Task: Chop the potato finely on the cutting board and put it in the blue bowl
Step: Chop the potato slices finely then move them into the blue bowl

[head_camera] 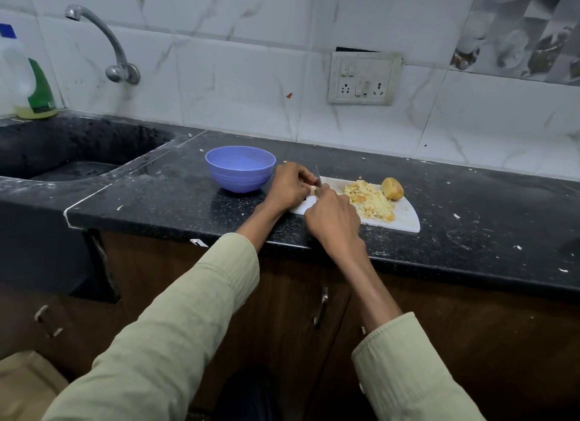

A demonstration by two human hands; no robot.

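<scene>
While a small potato piece [313,190] is pinched by the left hand [290,186] at frame centre, the knife [317,177] is gripped by the right hand [334,219] — the blue bowl [240,168] sits just left, nearer the left hand.

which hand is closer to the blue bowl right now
Left. The left hand sits just right of the round blue plastic bowl, almost against its rim. The right hand lies farther right and nearer the counter's front edge.

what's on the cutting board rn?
On the cutting board: a pile of chopped potato, an uncut potato chunk at its far end, and a small piece being cut where both hands and the knife meet. The hands cover the board's left part.
</scene>
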